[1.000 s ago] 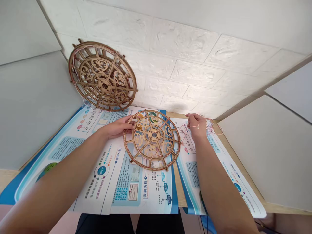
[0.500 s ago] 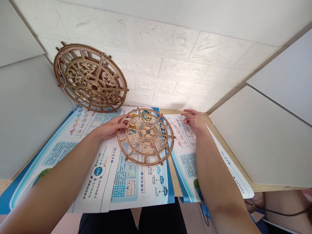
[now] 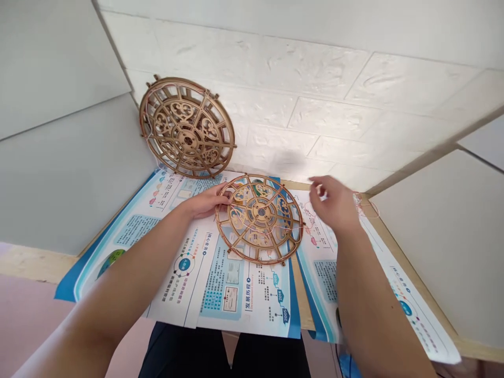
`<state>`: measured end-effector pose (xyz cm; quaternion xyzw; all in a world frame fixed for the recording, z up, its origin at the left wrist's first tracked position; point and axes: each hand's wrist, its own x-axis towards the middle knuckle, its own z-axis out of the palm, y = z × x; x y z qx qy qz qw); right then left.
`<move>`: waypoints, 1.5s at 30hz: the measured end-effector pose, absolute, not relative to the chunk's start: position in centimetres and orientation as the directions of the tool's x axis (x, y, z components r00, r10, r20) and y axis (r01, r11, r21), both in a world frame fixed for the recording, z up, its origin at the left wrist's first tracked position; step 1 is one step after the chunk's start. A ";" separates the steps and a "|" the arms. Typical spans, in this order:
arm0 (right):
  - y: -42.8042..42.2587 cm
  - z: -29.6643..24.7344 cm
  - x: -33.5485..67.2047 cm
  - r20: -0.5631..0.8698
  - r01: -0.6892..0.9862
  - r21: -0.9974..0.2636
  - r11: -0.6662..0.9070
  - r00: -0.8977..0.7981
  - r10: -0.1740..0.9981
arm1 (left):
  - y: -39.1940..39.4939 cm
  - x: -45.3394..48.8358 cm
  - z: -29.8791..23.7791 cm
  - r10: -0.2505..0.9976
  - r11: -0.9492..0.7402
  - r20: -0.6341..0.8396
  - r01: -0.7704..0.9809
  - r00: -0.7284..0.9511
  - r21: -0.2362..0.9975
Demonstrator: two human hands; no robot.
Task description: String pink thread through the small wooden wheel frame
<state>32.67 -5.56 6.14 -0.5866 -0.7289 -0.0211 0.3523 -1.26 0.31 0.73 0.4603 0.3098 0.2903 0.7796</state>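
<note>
Left hand [image 3: 207,203] low and flat at the near-left side of the openwork wooden wheel [image 3: 260,219], fingers slightly spread, fingertips [image 3: 227,195] lying over the rim; whether a true grip or only a steadying touch, impossible to tell from this view. Right hand [image 3: 333,203] raised just off the paper to the right of the wheel, fingers loosely curled and apart, nothing visible in them, though a strand this fine could escape notice. Thin pinkish thread [image 3: 368,209] in loose loops just beyond that hand, with faint strands crossing the wheel's face. The wheel itself flat on the printed posters [image 3: 244,299], toward the far edge of the worktop [image 3: 303,304], between the two hands. Far left, a second wooden wheel [image 3: 187,126] of matching pattern, propped on edge and tilted back against the white brick-pattern wall [image 3: 307,68]. Best handling, by judgement: light pressure at the rim rather than on the slender spokes, thread kept slack and clear of the small pegs [image 3: 304,224] around the wheel. Nothing container-like in view, only posters and worktop bearing everything.
</note>
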 end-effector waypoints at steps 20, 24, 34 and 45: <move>-6.4 3.9 25.2 0.213 0.593 -0.490 0.639 -0.630 0.747 | 0.4 -0.9 0.6 0.802 0.421 -0.178 -0.327 0.571 0.846; -6.4 3.8 25.2 0.182 0.608 -0.511 0.608 -0.615 0.767 | 0.7 -1.2 0.5 0.798 0.448 -0.185 -0.359 0.574 0.819; -5.9 2.8 24.9 0.342 0.623 -0.470 0.625 -0.525 0.780 | 0.0 -1.3 1.1 0.775 0.404 -0.052 -0.431 0.629 0.807; -6.7 3.5 23.6 0.533 0.594 -0.294 0.749 -0.549 0.644 | -1.0 -1.1 2.9 0.753 0.465 -0.194 -0.299 0.629 0.833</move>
